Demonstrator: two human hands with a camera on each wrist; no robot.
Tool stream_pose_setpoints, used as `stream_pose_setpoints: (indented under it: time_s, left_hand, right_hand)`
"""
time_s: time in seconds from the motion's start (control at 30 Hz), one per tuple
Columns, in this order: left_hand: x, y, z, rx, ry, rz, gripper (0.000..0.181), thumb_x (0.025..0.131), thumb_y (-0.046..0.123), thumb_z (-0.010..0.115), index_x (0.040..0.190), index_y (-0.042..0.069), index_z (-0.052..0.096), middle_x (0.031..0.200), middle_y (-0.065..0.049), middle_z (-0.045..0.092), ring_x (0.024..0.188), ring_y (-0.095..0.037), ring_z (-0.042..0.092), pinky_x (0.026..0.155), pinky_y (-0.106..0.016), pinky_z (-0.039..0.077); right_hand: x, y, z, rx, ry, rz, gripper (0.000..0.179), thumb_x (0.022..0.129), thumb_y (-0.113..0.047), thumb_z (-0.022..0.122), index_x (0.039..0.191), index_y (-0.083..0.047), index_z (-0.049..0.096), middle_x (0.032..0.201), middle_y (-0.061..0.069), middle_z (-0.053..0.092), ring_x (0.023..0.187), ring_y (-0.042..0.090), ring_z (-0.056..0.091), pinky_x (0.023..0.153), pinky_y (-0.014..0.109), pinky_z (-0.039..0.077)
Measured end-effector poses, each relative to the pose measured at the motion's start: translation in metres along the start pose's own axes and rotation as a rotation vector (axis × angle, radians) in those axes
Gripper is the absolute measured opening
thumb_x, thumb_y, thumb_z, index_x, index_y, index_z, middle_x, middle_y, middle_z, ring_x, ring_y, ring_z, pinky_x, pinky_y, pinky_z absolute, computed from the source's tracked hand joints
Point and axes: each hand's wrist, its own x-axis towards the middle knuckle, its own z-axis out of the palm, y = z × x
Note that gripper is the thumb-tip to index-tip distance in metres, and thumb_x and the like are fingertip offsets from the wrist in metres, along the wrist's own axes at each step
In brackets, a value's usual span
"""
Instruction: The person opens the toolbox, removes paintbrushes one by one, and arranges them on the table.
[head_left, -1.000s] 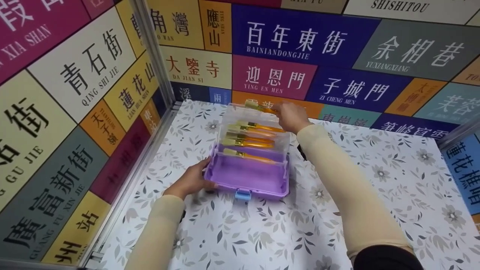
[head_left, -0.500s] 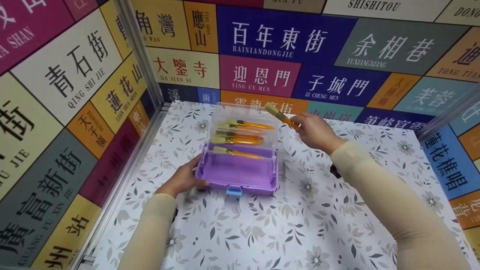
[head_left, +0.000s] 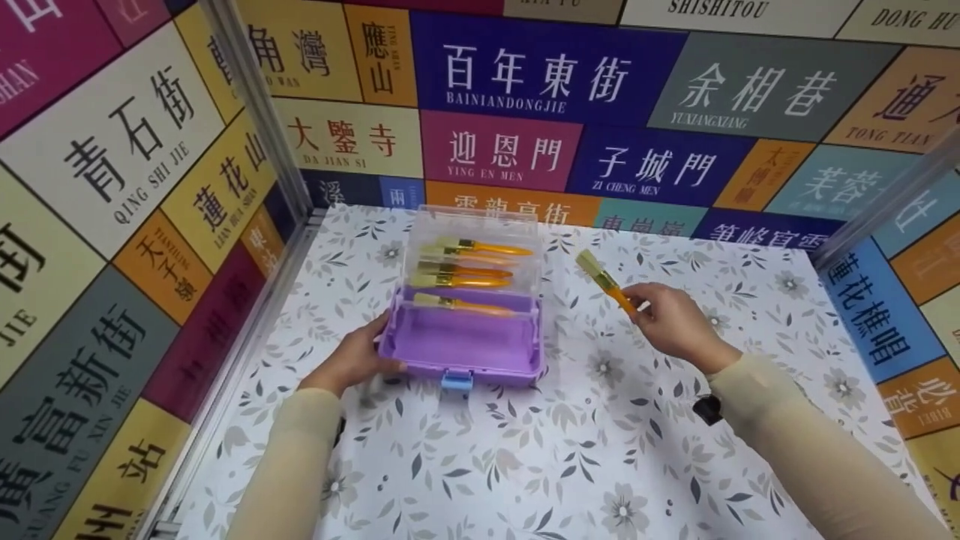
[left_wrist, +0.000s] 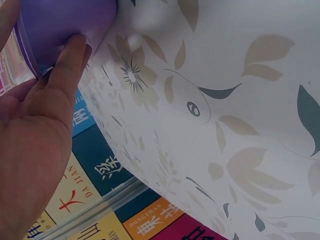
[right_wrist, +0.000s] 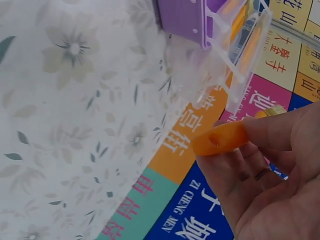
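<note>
My left hand [head_left: 351, 361] holds the left front corner of a purple storage box [head_left: 465, 341], thumb at the front rim and fingers along the side wall. The box stands with its lid raised and clear trays [head_left: 525, 270] spread toward the back. Several paintbrushes [head_left: 480, 282] with orange handles and pale bristles lie across those trays, while the purple bottom holds nothing. To the right of the box, my right hand [head_left: 679, 324] pinches a paintbrush [head_left: 600, 274] by its orange handle [right_wrist: 220, 140], bristles pointing up and away to the left.
The box stands on a table [head_left: 525, 465] covered in floral print. Panels with Chinese street names [head_left: 540, 75] close off the back, left and right sides. A pale blue latch [head_left: 457, 380] hangs at the box front.
My right hand has lifted a paintbrush away from the back of the clear trays and carried it right and toward me. My left hand has stayed on the box.
</note>
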Motion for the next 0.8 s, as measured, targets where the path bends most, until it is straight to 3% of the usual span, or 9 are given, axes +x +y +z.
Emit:
stream_pose_setpoints:
  time_s: [0.33, 0.53, 0.8]
  left_hand:
    - [-0.002, -0.001, -0.004, -0.027, 0.001, 0.005, 0.112, 0.074, 0.008, 0.088, 0.160, 0.010, 0.018, 0.158, -0.015, 0.032, 0.136, -0.036, 0.042, 0.110, -0.044, 0.038]
    - [-0.001, -0.001, -0.003, -0.017, -0.004, 0.001, 0.113, 0.073, 0.010, 0.089, 0.160, 0.008, 0.017, 0.158, -0.016, 0.033, 0.136, -0.036, 0.042, 0.110, -0.045, 0.038]
    - [0.000, 0.005, -0.001, -0.031, -0.014, 0.003, 0.114, 0.071, 0.010, 0.090, 0.160, 0.008, 0.019, 0.157, -0.016, 0.035, 0.137, -0.036, 0.041, 0.111, -0.046, 0.036]
  right_hand:
    - [-0.018, 0.014, 0.005, 0.044, -0.011, 0.091, 0.039, 0.091, 0.000, 0.060, 0.130, 0.001, 0.063, 0.111, 0.018, 0.067, 0.091, 0.029, 0.067, 0.071, 0.041, 0.059]
    - [-0.021, 0.021, 0.014, 0.106, -0.047, 0.141, 0.041, 0.090, 0.000, 0.060, 0.131, 0.003, 0.060, 0.108, 0.020, 0.066, 0.071, 0.023, 0.065, 0.055, 0.035, 0.055]
    - [-0.018, 0.028, 0.029, 0.117, -0.040, 0.165, 0.039, 0.087, 0.001, 0.061, 0.125, 0.005, 0.063, 0.104, 0.020, 0.066, 0.086, 0.031, 0.065, 0.069, 0.041, 0.058]
